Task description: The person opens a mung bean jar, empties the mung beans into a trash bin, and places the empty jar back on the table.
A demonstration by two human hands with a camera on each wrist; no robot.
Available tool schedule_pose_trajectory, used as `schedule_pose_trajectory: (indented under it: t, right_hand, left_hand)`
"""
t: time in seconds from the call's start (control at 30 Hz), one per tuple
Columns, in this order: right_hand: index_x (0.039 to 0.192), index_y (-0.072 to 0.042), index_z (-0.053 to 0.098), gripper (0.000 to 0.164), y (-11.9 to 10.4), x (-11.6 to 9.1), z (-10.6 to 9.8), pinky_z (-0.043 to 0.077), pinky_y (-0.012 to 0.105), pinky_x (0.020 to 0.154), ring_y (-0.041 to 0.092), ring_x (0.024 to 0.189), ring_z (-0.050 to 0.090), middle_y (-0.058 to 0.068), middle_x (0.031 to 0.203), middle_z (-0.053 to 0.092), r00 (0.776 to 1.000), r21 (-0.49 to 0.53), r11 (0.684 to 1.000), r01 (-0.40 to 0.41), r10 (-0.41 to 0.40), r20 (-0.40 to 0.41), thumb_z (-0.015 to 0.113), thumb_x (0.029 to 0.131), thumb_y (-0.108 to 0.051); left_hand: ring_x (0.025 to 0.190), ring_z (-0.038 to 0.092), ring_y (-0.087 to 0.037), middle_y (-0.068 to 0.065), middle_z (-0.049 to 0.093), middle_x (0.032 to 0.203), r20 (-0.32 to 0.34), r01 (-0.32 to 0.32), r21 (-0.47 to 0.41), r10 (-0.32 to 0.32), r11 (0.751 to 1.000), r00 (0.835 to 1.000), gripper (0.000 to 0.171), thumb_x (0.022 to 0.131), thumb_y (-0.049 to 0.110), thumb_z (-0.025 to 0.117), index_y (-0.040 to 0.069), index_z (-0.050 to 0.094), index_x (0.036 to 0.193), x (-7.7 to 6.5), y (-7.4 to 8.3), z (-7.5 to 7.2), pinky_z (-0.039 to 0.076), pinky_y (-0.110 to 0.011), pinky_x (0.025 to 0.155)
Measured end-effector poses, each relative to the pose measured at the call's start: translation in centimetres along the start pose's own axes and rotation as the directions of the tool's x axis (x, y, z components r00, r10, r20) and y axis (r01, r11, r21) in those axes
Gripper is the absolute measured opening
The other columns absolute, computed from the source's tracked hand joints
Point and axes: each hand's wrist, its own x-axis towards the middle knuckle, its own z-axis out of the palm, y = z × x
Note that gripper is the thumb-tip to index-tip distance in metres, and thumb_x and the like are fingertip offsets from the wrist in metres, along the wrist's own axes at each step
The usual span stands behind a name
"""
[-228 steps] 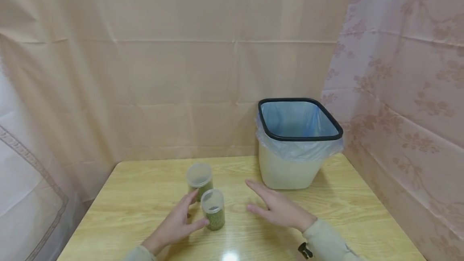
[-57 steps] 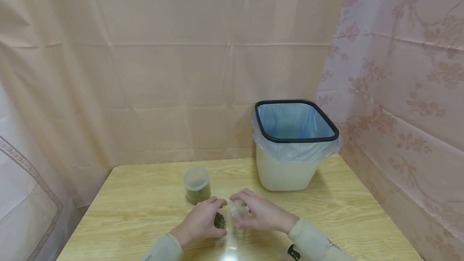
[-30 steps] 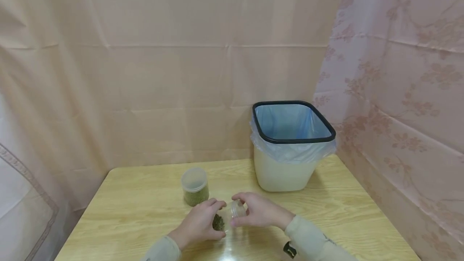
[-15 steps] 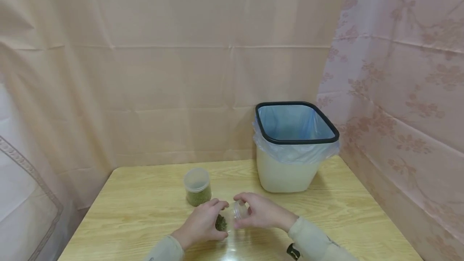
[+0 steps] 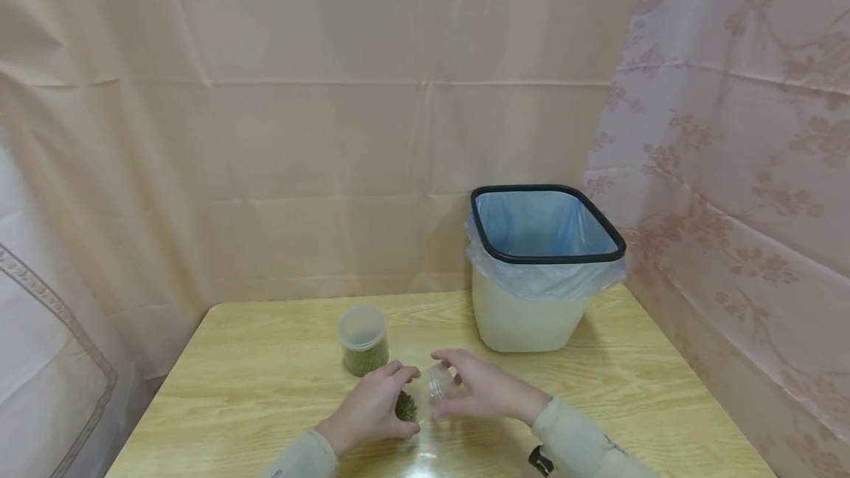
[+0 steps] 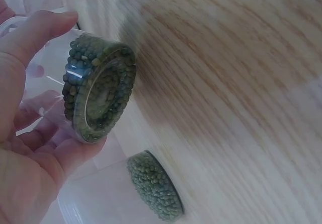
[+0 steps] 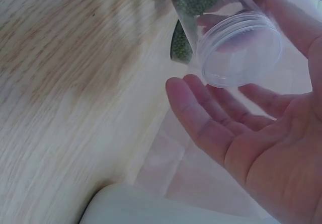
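My left hand (image 5: 372, 404) grips a clear plastic jar (image 6: 103, 90) with small round green beans at its bottom. The jar lies tipped over, base to the left and clear screw lid (image 7: 240, 50) facing right. Around that lid my right hand (image 5: 488, 389) is spread, thumb on one side and loosely bent fingers (image 7: 193, 118) on the other; a gap shows between the index finger and the lid in the right wrist view. Just behind the left hand, a second, larger jar of green beans (image 5: 363, 341) stands upright on the table.
A cream bin (image 5: 527, 312) with a black rim and bluish liner bag stands at the table's back right. The wooden table (image 5: 265, 360) meets a beige curtain (image 5: 319, 168) behind and a floral curtain (image 5: 750, 205) at right.
Both jars stood upright earlier, the hands apart. My left hand has since picked up and tipped the front jar, and my right hand has moved to its lid, its fingers now spread wider.
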Motion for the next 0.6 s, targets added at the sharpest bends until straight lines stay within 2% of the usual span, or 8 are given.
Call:
schedule_pose_trajectory:
  t: [0.1,0.33,0.6]
  right_hand:
    - [0.149,0.003,0.041,0.086,-0.15,0.08,-0.10,0.054,0.031,0.082,0.026,0.100,0.066,0.018,0.134,0.058,1.000,0.011,1.000,-0.028,0.028,-0.008,0.073,0.090,-0.051]
    - [0.145,0.007,0.045,0.079,-0.43,0.55,0.05,0.053,0.026,0.071,0.005,0.078,0.060,0.018,0.125,0.063,1.000,0.004,1.000,-0.017,0.017,0.006,0.068,0.095,-0.049]
    - [0.141,0.004,0.051,0.071,-0.41,0.48,0.16,0.052,0.026,0.072,0.004,0.078,0.058,0.017,0.122,0.063,1.000,-0.035,0.999,-0.027,0.027,-0.001,0.068,0.094,-0.048]
  left_hand:
    - [0.088,0.061,-0.012,-0.004,0.065,0.104,-0.016,0.005,-0.014,-0.005,1.000,1.000,0.070,0.067,0.035,0.093,0.004,0.063,0.123,-0.07,-0.18,0.17,0.056,-0.031,0.079]
    - [0.085,0.057,-0.008,-0.003,0.063,0.102,-0.027,0.009,-0.032,-0.010,0.999,1.000,0.070,0.066,0.035,0.093,0.004,0.063,0.122,-0.29,-0.44,0.31,0.054,-0.029,0.077]
    - [0.082,0.054,-0.005,-0.002,0.063,0.100,-0.036,-0.002,-0.036,0.001,0.999,0.999,0.070,0.066,0.033,0.094,0.004,0.063,0.122,-0.25,-0.31,0.29,0.053,-0.025,0.074]
